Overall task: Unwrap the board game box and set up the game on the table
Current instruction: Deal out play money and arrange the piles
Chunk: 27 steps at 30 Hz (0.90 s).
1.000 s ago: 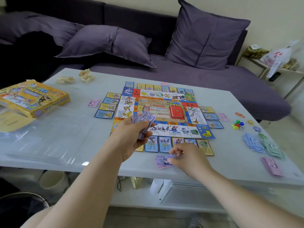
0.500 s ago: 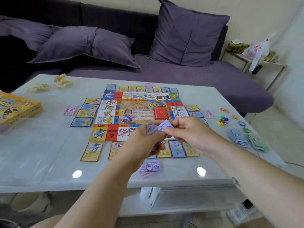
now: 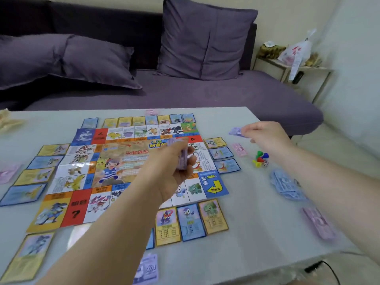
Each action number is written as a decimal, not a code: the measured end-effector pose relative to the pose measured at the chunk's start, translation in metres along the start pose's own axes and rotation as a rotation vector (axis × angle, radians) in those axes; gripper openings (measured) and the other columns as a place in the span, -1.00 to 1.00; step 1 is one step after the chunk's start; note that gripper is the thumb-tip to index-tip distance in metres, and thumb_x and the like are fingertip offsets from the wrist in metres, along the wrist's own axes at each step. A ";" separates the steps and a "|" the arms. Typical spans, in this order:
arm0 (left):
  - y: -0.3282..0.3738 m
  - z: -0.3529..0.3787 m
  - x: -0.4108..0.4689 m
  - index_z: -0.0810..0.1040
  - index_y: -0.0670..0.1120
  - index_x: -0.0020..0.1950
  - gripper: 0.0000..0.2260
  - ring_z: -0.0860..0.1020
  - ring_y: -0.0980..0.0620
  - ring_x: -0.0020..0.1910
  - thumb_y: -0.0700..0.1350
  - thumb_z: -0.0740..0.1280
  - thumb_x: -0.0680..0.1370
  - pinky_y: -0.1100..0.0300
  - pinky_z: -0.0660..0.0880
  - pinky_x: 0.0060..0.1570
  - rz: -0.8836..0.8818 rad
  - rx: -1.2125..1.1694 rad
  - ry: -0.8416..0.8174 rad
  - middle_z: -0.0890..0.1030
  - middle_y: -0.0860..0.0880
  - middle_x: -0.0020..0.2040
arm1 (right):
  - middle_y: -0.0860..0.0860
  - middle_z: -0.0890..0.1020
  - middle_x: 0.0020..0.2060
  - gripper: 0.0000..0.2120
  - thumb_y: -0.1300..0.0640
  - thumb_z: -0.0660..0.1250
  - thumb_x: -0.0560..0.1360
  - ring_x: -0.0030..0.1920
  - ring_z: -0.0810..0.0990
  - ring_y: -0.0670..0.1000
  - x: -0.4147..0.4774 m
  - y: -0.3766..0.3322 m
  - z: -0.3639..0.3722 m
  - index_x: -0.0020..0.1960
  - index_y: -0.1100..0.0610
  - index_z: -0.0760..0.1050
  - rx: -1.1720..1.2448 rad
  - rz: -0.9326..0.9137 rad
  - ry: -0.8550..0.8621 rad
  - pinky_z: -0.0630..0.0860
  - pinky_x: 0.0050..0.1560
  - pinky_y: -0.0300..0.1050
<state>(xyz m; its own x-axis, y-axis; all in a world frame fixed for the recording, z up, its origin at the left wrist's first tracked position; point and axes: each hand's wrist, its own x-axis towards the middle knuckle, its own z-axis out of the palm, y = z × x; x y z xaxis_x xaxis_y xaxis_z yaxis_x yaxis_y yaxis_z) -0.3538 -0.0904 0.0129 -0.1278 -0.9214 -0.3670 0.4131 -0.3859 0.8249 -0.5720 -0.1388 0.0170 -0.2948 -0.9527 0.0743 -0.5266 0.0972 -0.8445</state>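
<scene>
Board (image 3: 127, 171): unfolded, frame centre on tabletop (image 3: 257, 229), cards (image 3: 190, 222) ringed round | fingers of left hand (image 3: 174, 167) clasp purple note stack (image 3: 182, 159) | fingers of right hand (image 3: 265, 134) pinch one note (image 3: 236, 132), upper right | judged: late stage, money sorting left

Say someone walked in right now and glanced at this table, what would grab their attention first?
The bright game board fills the middle of the white table, ringed by cards. Above it the left hand grips a stack of purple notes, while the right hand pinches a single note over the table's far right side, beyond the coloured pawns.
</scene>
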 end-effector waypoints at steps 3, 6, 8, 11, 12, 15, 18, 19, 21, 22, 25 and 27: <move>0.002 0.012 0.019 0.50 -0.20 0.05 -0.84 0.51 0.06 -0.45 -0.20 0.15 0.61 0.28 0.49 -0.50 -0.053 -0.065 0.003 0.53 -0.10 -0.26 | 0.01 0.67 -0.04 -0.83 0.25 0.32 0.49 -0.06 0.60 -0.07 0.030 0.022 0.009 0.00 0.14 0.66 -0.158 -0.032 -0.022 0.46 -0.08 -0.31; -0.001 0.018 0.036 0.50 -0.19 -0.04 -0.81 0.55 0.02 -0.31 -0.26 0.10 0.64 0.21 0.55 -0.33 -0.049 -0.048 0.011 0.55 -0.13 -0.21 | -0.02 0.68 -0.01 -0.78 0.22 0.27 0.47 0.08 0.60 0.09 0.050 0.043 0.020 -0.13 0.03 0.68 -0.422 -0.049 0.008 0.49 0.12 -0.02; -0.004 0.018 0.046 0.49 -0.20 -0.03 -0.83 0.59 0.01 -0.28 -0.27 0.12 0.63 0.21 0.60 -0.33 -0.049 -0.028 0.006 0.58 -0.14 -0.18 | -0.08 0.67 0.01 -0.77 0.19 0.25 0.46 0.09 0.58 0.10 0.053 0.051 0.025 -0.10 -0.01 0.67 -0.538 -0.046 0.045 0.45 0.13 -0.03; -0.008 0.015 0.060 0.49 -0.23 0.07 -0.87 0.62 0.02 -0.29 -0.27 0.18 0.61 0.23 0.61 -0.37 -0.050 -0.013 -0.009 0.62 -0.14 -0.18 | -0.08 0.67 -0.02 -0.76 0.17 0.24 0.47 0.06 0.57 0.10 0.053 0.057 0.030 -0.07 -0.03 0.67 -0.723 -0.070 0.086 0.26 -0.03 -0.11; -0.010 0.014 0.063 0.49 -0.22 0.08 -0.88 0.63 0.02 -0.30 -0.27 0.20 0.60 0.23 0.61 -0.36 -0.048 -0.011 -0.007 0.63 -0.13 -0.19 | -0.07 0.66 -0.02 -0.77 0.15 0.24 0.47 0.05 0.56 0.10 0.053 0.060 0.031 -0.07 -0.04 0.66 -0.790 -0.079 0.082 0.19 -0.06 -0.10; -0.012 0.013 0.069 0.50 -0.19 0.03 -0.92 0.63 0.02 -0.30 -0.27 0.24 0.57 0.23 0.61 -0.36 -0.040 -0.003 0.005 0.64 -0.13 -0.23 | -0.07 0.65 0.02 -0.80 0.08 0.24 0.48 0.07 0.55 0.12 0.054 0.063 0.032 -0.08 -0.08 0.64 -0.832 -0.047 0.046 0.16 -0.04 -0.08; -0.013 0.014 0.073 0.49 -0.16 -0.04 -0.96 0.61 0.00 -0.29 -0.27 0.26 0.55 0.23 0.59 -0.37 -0.046 0.017 0.023 0.63 -0.14 -0.23 | -0.09 0.63 0.06 -0.83 0.08 0.29 0.44 0.10 0.53 0.11 0.056 0.061 0.028 -0.10 -0.14 0.62 -0.813 -0.003 0.003 0.19 -0.02 -0.05; -0.013 0.015 0.073 0.49 -0.16 -0.04 -0.96 0.61 0.00 -0.30 -0.27 0.27 0.55 0.24 0.59 -0.39 -0.050 0.022 0.029 0.63 -0.15 -0.22 | -0.10 0.62 0.08 -0.83 0.07 0.31 0.43 0.12 0.52 0.10 0.057 0.060 0.027 -0.07 -0.15 0.62 -0.819 0.016 -0.019 0.20 0.01 -0.04; -0.012 0.014 0.074 0.50 -0.18 -0.05 -0.97 0.59 0.01 -0.34 -0.27 0.29 0.54 0.26 0.58 -0.44 -0.052 0.026 0.036 0.61 -0.15 -0.24 | -0.12 0.59 0.14 -0.83 0.03 0.31 0.46 0.16 0.50 0.07 0.059 0.057 0.024 0.01 -0.15 0.60 -0.804 0.020 -0.021 0.23 0.08 -0.03; -0.010 0.014 0.074 0.50 -0.18 -0.07 -0.98 0.57 0.01 -0.35 -0.28 0.30 0.53 0.26 0.57 -0.45 -0.048 0.034 0.036 0.60 -0.14 -0.26 | -0.12 0.59 0.15 -0.83 0.02 0.30 0.48 0.16 0.50 0.04 0.059 0.051 0.024 0.03 -0.14 0.60 -0.746 -0.009 -0.002 0.25 0.10 -0.04; -0.005 0.010 0.074 0.50 -0.17 -0.13 -0.96 0.50 0.03 -0.40 -0.27 0.32 0.52 0.26 0.48 -0.40 -0.033 0.080 0.030 0.56 -0.09 -0.38 | -0.11 0.64 0.04 -0.85 0.05 0.30 0.53 -0.04 0.54 -0.11 0.053 0.017 0.030 0.05 -0.02 0.62 -0.298 -0.143 -0.102 0.38 -0.05 -0.24; 0.000 0.006 0.074 0.50 -0.18 -0.16 -0.94 0.46 0.04 -0.43 -0.26 0.34 0.51 0.29 0.44 -0.44 -0.020 0.127 0.028 0.55 -0.08 -0.39 | -0.14 0.64 -0.10 -0.81 -0.03 0.32 0.52 -0.21 0.49 -0.18 0.040 -0.018 0.040 0.04 0.01 0.61 -0.113 -0.126 -0.356 0.38 -0.16 -0.30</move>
<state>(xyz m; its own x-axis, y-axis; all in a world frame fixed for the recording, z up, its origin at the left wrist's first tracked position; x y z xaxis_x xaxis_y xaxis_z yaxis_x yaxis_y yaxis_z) -0.3691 -0.1585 -0.0116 -0.1092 -0.9126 -0.3939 0.2928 -0.4082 0.8646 -0.5429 -0.1899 0.0139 0.0623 -0.9976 -0.0316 -0.6315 -0.0149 -0.7752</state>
